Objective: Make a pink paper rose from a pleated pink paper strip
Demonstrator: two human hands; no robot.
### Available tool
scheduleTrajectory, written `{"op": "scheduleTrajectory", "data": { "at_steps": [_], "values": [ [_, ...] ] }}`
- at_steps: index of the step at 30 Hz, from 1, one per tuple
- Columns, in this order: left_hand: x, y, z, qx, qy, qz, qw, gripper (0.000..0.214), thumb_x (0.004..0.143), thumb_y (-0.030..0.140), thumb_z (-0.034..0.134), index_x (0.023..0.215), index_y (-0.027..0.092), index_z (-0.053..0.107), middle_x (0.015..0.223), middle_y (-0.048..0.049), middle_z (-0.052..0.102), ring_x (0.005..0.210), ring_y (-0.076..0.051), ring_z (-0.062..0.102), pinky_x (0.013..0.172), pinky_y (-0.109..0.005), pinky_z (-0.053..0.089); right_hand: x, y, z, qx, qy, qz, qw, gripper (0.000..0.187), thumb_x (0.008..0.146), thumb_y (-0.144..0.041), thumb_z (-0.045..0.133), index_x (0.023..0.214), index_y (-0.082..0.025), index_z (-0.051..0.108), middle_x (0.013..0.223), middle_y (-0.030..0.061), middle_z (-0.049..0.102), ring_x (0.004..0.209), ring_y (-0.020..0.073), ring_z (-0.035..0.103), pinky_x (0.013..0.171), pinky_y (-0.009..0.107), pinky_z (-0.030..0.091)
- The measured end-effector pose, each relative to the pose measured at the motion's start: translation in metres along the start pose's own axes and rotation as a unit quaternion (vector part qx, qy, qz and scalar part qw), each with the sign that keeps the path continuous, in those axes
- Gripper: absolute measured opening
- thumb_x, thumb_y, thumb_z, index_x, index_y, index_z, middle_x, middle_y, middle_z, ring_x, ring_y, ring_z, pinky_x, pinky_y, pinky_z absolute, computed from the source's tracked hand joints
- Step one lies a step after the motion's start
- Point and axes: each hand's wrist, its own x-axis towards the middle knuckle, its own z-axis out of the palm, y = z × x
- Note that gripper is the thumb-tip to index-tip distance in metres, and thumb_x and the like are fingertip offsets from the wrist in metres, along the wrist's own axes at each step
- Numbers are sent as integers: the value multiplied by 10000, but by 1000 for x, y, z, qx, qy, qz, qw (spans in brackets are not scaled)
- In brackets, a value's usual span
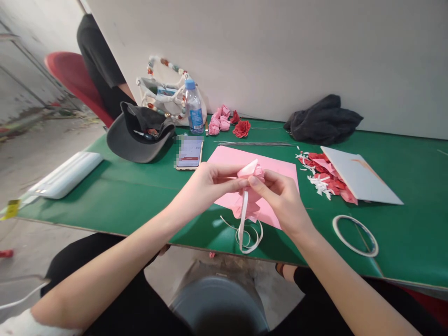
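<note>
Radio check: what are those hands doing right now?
Left hand and right hand pinching pink paper flower; white strip dangling below; pink sheet beneath, nothing blocking.

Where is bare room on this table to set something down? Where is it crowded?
Green table is bare between the white case and pink paper sheet, and around the tape ring. Crowded: the water bottle and paper roses at the back, and red scraps.

Your left hand [206, 186], right hand [280, 200] and forearms [112, 266] are bare. You wear black trousers [84, 252], and a dark strap of footwear [279, 269] shows near your right leg. White fabric [21, 324] bunches by your left elbow; you can't tell whether it's worn. The same goes for the grey rounded shape [220, 303] between your legs.
</note>
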Motion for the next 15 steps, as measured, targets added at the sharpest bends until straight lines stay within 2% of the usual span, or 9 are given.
{"op": "scheduleTrajectory", "data": {
  "at_steps": [2,4,6,8,10,11,15],
  "values": [
    [0,-1,-1,-4,9,4,1000,352,876,327,708,1222,267,713,1138,-23,761,1084,-267,698,933,-362,571,1,0,-3,-67,5,3,998,270,868,-480,676,869,-212,713,887,38,751,882,211,706,814,337,546],
    [0,-1,-1,-6,31,5,999,347,862,323,725,1203,262,723,1128,-20,766,1085,-265,700,921,-352,580,1,0,-8,-176,19,13,984,326,861,-529,661,802,-210,690,822,43,732,851,225,692,834,376,526],
    [1,0,0,-6,57,10,998,328,845,321,744,1167,259,742,1118,-16,769,1075,-261,706,908,-339,589,1,-1,-12,-274,64,-2,960,373,840,-576,659,747,-215,648,791,47,698,826,234,666,863,422,502],
    [1,2,0,-4,86,22,996,300,837,328,753,1129,257,760,1115,-13,770,1063,-254,712,896,-324,595,-1,-4,-12,-319,129,-57,937,397,836,-592,651,700,-223,598,847,58,660,864,239,637,898,450,484],
    [1,5,1,3,112,35,993,273,843,343,747,1099,253,772,1121,-16,769,1071,-253,709,897,-320,596,-6,-7,-6,-311,164,-114,929,396,864,-551,634,649,-225,573,975,81,626,984,249,615,950,457,471],
    [0,7,2,6,122,40,992,262,847,350,741,1088,251,776,1125,-17,767,1081,-256,704,902,-324,595,-8,-9,-1,-294,157,-127,934,378,874,-513,638,636,-224,582,1063,91,610,1064,255,598,983,457,462],
    [-1,8,4,2,132,46,990,235,844,347,744,1060,264,785,1127,-11,766,1092,-266,697,902,-341,597,-17,-12,17,-212,75,-101,969,177,843,-355,710,712,-242,674,1314,72,541,1275,260,512,1099,462,408]
  ]
}}
